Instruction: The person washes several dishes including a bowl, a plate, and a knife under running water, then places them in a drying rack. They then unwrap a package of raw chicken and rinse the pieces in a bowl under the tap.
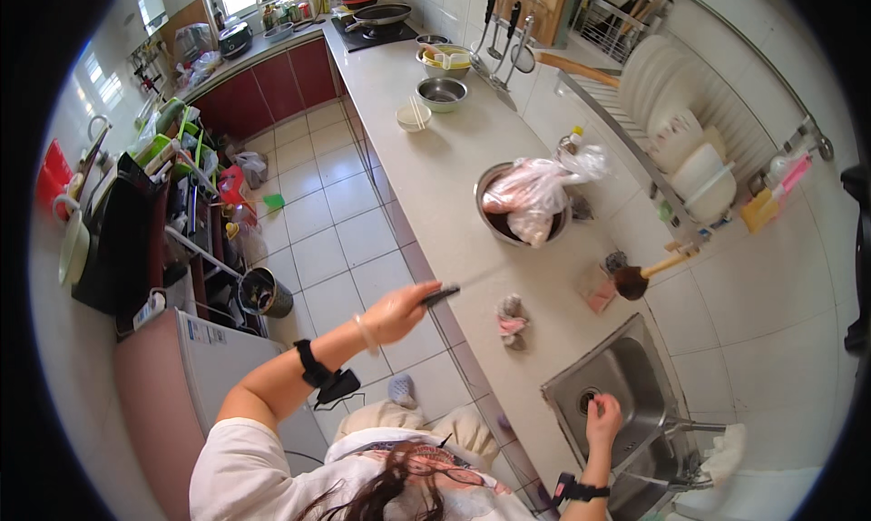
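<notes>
My left hand (398, 311) is closed around the black handle of what looks like a knife (442, 295), held over the counter's front edge. Its thin blade, blurred, points towards the steel pot (502, 234). In that pot sits a clear plastic bag of pinkish raw meat (524, 193), its knotted top leaning right. My right hand (603, 419) hovers above the stainless steel sink (636, 371), near the drain, fingers curled together and no object seen in them. A crumpled grey and pink cloth or wrapper (512, 322) lies on the counter (469, 174) between both hands.
A brown-headed brush (633, 283) hangs by the sink, beside a flat pinkish packet (599, 291). Behind the pot stands a yellow-capped bottle (571, 140). Farther along are a bowl with chopsticks (414, 118) and a metal basin (442, 94). A plate rack (605, 120) lines the wall.
</notes>
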The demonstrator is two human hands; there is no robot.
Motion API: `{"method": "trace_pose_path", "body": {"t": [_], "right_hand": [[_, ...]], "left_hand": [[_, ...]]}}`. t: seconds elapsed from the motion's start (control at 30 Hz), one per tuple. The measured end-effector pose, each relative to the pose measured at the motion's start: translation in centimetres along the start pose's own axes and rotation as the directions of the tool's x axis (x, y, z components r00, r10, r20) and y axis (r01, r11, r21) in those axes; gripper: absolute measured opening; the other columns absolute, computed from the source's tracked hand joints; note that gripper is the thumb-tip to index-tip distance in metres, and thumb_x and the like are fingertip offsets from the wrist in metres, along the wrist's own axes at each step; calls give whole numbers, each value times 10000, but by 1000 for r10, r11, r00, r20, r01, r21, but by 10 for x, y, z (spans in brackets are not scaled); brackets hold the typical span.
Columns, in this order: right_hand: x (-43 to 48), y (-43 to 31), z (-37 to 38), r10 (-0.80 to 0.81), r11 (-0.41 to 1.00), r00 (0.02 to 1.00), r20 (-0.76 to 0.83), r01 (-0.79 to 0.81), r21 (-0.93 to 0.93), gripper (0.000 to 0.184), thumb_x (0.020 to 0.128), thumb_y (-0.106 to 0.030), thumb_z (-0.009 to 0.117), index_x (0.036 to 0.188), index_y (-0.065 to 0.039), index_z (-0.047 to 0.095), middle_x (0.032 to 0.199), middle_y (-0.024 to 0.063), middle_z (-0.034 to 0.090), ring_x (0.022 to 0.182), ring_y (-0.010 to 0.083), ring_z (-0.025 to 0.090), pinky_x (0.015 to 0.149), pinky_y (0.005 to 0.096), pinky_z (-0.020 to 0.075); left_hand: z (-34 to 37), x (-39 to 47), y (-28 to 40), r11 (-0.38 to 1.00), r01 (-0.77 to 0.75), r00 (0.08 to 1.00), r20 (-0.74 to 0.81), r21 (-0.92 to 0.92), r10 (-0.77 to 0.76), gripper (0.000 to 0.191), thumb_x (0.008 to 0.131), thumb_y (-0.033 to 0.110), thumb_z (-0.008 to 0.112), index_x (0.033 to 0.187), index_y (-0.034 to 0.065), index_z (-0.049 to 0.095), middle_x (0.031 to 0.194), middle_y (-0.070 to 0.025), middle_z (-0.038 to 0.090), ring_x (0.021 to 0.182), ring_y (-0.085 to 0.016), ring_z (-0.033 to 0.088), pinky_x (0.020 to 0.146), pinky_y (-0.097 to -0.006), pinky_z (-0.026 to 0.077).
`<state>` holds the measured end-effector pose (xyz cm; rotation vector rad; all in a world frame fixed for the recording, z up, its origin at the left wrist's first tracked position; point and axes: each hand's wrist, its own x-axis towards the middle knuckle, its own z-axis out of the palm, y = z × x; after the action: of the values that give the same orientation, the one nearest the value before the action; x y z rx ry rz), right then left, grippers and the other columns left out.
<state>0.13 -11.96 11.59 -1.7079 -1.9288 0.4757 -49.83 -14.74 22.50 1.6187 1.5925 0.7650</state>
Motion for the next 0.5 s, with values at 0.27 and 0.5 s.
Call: {"method": "trace_pose_path", "body": {"t": [0.27,0.5], "right_hand": [[136,-172,72,-89,992,995,-52,94,90,142,763,-92,634,875,-5,625,1016,193,620,966,361,585,850,409,459],[264,-287,143,-104,907,981,-161,160,390,188,778,-18,626,964,7,640,1013,175,632,915,295,634,809,337,500]], "left_hand": [[-182,209,-127,930,-40,913,-364,365,182,340,801,166,552,1122,55,561,929,-216,590,903,-393,561,798,-449,462],[-310,418,-238,831,150,931,-359,535,64,306,807,179,609,1098,87,624,1026,-193,603,972,-373,571,852,-423,471]]}}
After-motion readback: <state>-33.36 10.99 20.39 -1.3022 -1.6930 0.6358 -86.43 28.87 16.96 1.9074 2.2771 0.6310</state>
